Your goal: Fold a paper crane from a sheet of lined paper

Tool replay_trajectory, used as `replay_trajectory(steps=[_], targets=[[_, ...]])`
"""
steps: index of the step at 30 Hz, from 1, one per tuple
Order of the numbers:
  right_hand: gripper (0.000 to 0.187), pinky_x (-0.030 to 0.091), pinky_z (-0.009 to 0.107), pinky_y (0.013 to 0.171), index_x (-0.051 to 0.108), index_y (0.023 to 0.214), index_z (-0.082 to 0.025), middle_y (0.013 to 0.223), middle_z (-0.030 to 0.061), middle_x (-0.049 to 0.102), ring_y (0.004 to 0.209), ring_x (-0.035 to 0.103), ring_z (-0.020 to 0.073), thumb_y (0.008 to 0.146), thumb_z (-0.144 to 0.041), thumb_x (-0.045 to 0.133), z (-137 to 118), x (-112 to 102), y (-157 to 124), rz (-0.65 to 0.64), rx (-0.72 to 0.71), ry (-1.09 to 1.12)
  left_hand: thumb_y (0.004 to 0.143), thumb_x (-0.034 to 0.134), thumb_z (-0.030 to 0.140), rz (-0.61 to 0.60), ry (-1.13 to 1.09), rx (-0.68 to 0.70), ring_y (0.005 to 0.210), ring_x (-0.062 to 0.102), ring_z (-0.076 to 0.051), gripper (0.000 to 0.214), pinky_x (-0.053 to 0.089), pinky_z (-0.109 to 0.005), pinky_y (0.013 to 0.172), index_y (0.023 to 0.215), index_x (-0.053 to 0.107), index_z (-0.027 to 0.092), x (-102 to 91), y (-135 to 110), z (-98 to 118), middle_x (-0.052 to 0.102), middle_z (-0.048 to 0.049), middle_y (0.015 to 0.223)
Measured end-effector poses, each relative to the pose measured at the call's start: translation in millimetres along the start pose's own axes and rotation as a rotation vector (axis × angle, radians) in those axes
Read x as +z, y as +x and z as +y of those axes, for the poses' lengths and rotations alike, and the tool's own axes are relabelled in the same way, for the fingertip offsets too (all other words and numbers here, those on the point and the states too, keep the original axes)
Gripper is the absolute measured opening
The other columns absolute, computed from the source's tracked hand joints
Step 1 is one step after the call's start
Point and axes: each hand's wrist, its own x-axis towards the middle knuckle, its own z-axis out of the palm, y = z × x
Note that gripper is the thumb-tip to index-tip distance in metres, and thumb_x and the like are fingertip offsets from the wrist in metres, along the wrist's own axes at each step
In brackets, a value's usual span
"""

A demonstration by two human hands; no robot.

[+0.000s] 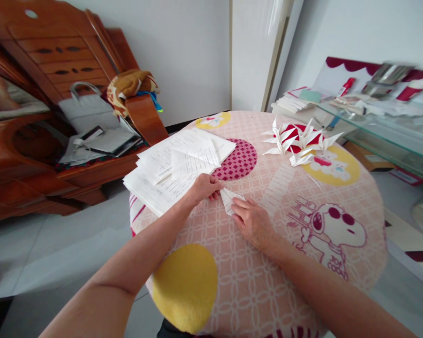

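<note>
A small folded piece of paper (228, 201), white with faint lines of writing, lies between my hands near the middle of the round table. My left hand (207, 187) pinches its left corner, thumb and fingers closed together. The fingers of my right hand (252, 220) are bent over its right side and press it against the cloth. Just beyond my left hand is a pile of handwritten sheets (162, 183), with a loose folded sheet (193, 157) on top. Several white folded paper cranes (298, 138) stand in a group at the far right of the table.
A patterned pink tablecloth (232, 272) covers the table. Beside the cranes lies a thin white strip (314, 182). A glass shelf (391, 134) with papers and cups stands close on the right. To the left is a wooden bench (102, 176) holding a bag (91, 112).
</note>
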Motion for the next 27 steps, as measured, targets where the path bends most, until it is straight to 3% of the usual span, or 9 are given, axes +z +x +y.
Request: replay_trajectory(steps=[6,10,13,17,24,27], targets=[[0.018,0.049,0.038,0.095,0.069,0.091,-0.02,0.116,0.0091,0.07,0.105,0.061,0.0238,0.091,-0.012,0.052,0.8,-3.0,0.5,-0.012,0.002,0.023,0.079,0.066,0.014,0.098,0.083,0.044,0.031,0.048,-0.006,0.029,0.033,-0.014,0.035,0.051,0.056,0.015,2.9,-0.9,0.4,0.056,0.0026,0.042],[0.016,0.05,0.038,0.093,0.069,0.091,-0.02,0.118,0.0086,0.069,0.105,0.061,0.0239,0.092,-0.013,0.054,3.7,-4.3,-0.4,-0.03,-0.001,0.044,0.082,0.064,0.017,0.095,0.102,0.065,0.031,0.047,-0.006,0.031,0.032,-0.014,0.036,0.052,0.056,0.015,1.6,-2.8,-1.3,0.055,0.0023,0.041],[0.013,0.051,0.039,0.092,0.069,0.101,-0.018,0.124,0.0106,0.067,0.109,0.059,0.0262,0.09,-0.017,0.061,3.5,-4.2,-2.0,-0.025,-0.012,0.021,0.083,0.064,0.021,0.05,-0.043,0.027,0.038,0.053,-0.008,0.028,0.037,-0.015,0.039,0.057,0.058,0.015,-0.5,-5.3,-2.2,0.059,-0.0002,0.046],[0.025,0.051,0.041,0.091,0.064,0.115,-0.016,0.123,0.0145,0.064,0.109,0.057,0.0285,0.09,-0.017,0.062,-2.2,-4.0,-3.7,0.004,-0.039,-0.084,0.079,0.071,0.029,-0.01,-0.3,-0.009,0.048,0.059,-0.009,0.023,0.046,-0.017,0.048,0.065,0.063,0.013,-0.9,-9.1,-2.7,0.066,-0.0027,0.056],[0.026,0.048,0.037,0.081,0.066,0.107,-0.015,0.098,0.0144,0.067,0.091,0.057,0.0266,0.094,-0.008,0.044,-8.5,-3.5,-4.5,0.013,-0.045,-0.252,0.079,0.071,0.028,0.036,-0.442,-0.06,0.049,0.058,-0.008,0.021,0.05,-0.018,0.053,0.067,0.065,0.012,-1.7,-8.7,-7.1,0.067,-0.0036,0.059],[0.03,0.047,0.035,0.077,0.069,0.102,-0.015,0.089,0.0129,0.068,0.086,0.059,0.0246,0.095,-0.008,0.041,-2.0,-7.4,-3.3,0.094,-0.015,-0.169,0.08,0.071,0.045,0.015,-0.43,0.002,0.054,0.063,-0.012,0.036,0.053,-0.022,0.056,0.07,0.066,0.012,-2.4,-9.3,-8.6,0.07,-0.0072,0.065]])
